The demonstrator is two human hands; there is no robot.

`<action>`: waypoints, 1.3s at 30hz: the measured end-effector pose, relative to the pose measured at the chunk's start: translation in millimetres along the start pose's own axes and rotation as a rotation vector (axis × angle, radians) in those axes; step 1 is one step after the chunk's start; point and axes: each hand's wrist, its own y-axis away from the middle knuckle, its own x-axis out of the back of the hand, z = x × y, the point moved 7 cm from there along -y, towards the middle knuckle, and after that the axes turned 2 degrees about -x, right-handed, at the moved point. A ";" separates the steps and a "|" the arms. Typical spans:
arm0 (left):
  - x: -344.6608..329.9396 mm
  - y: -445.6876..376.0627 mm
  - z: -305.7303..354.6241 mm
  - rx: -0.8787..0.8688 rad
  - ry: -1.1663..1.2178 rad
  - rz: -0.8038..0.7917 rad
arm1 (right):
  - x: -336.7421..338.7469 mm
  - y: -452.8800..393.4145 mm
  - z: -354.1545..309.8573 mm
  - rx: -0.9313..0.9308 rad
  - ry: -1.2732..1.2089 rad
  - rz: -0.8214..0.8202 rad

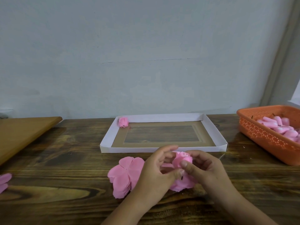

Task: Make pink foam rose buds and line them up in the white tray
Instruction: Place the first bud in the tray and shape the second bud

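Note:
A half-formed pink foam rose bud sits between my two hands, just in front of the white tray. My left hand pinches its petals from the left and my right hand grips it from the right, thumb on the petal. One finished pink bud lies in the tray's far left corner. A stack of flat pink foam petal sheets lies on the table under and left of my hands.
An orange perforated basket with several pink foam cores stands at the right edge. A brown wooden board lies at the left, and pink petal pieces at the far left edge. A wall rises behind the table.

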 end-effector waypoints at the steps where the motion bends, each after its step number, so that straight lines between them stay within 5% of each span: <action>1: 0.2 -0.6 1.1 -0.007 0.032 -0.001 | 0.4 -0.2 -0.2 -0.005 -0.012 0.005; 22: 1.1 1.5 -2.3 0.001 -0.010 0.126 | 0.7 -0.3 4.1 0.004 0.070 0.021; 28: -1.8 7.4 15.1 -0.204 -0.210 0.153 | 4.2 -0.3 0.8 0.035 0.103 0.068; 39: -3.3 8.5 11.5 -0.229 -0.294 0.182 | 3.8 -0.7 0.7 0.038 0.040 0.032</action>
